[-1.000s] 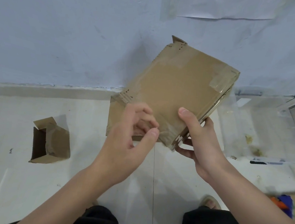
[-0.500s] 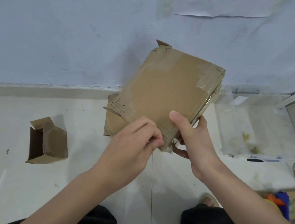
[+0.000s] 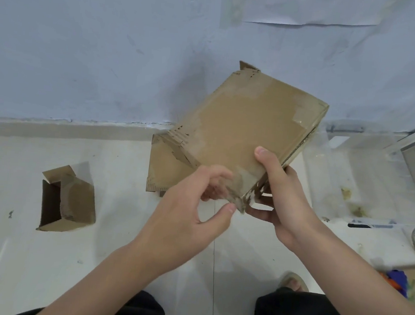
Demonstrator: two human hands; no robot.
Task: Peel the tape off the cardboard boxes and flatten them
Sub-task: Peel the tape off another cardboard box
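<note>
A matte brown cardboard box, rectangular and scuffed, sits tilted in mid-air before the pale wall. The right hand grips its near corner; the left hand pinches glossy clear tape there. Since 0.5 s ago, the left fingers uncurled slightly. 1 open small box lies left on the white floor.

One head-worn view looks forward and down, close over both forearms, onto the white tiled floor and pale blue wall.
</note>
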